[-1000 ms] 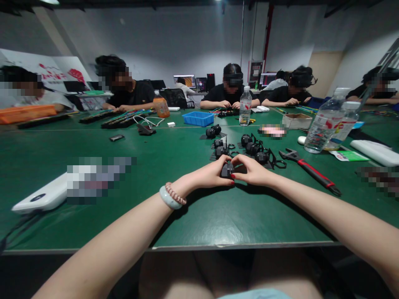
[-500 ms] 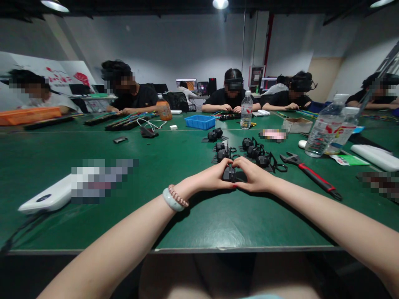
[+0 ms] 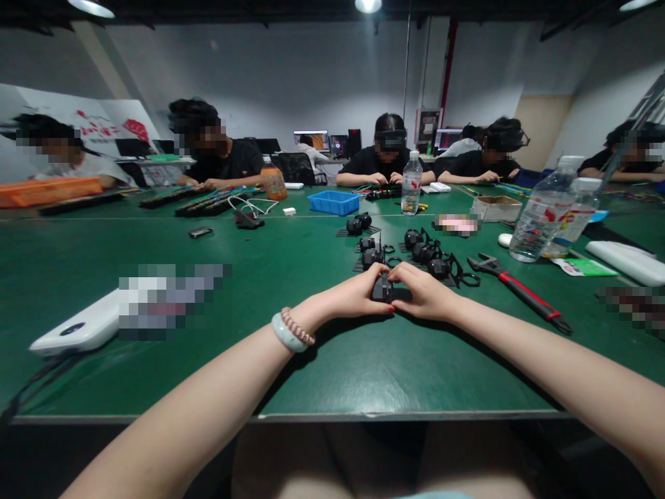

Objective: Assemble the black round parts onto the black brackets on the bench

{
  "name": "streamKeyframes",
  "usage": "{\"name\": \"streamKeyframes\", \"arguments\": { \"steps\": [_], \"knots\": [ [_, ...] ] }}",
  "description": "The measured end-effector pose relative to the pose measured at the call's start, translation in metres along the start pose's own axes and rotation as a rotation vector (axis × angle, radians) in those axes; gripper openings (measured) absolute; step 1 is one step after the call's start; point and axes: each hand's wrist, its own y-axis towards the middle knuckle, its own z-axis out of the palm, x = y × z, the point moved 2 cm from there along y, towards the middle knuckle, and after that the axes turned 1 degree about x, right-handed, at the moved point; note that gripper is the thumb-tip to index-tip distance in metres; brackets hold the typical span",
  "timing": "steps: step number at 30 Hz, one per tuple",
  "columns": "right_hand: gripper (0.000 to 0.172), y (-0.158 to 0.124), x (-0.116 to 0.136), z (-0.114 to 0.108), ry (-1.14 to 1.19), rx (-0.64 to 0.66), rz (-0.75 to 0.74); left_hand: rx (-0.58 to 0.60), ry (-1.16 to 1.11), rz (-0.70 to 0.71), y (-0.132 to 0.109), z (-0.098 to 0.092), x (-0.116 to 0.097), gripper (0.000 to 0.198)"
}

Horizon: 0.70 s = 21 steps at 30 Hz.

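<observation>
Both my hands meet at the middle of the green table (image 3: 332, 360). My left hand (image 3: 353, 296) and my right hand (image 3: 423, 294) are closed around one small black plastic part (image 3: 383, 289), fingertips pinching it from either side just above the table top. Right behind my hands lie several more black parts (image 3: 423, 253) of the same kind, some with flat ring-shaped tabs. A bracelet and a hair tie sit on my left wrist (image 3: 291, 331).
A red-handled adjustable wrench (image 3: 519, 292) lies right of the parts; two water bottles (image 3: 540, 211) stand behind it. A white device (image 3: 77, 329) lies at the left, a blue tray (image 3: 332, 202) farther back. Several people work along the far side.
My hands have stayed on the black part with only small finger shifts. The view tilted up slightly after the first frame.
</observation>
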Motion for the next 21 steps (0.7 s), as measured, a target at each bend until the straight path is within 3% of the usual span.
{"name": "streamKeyframes", "arguments": {
  "steps": [21],
  "knots": [
    [0.029, 0.0026, 0.0025, -0.0021, 0.022, -0.023, -0.003, 0.003, 0.054, 0.025, 0.0009, 0.0007, 0.0008, 0.056]
  ]
}}
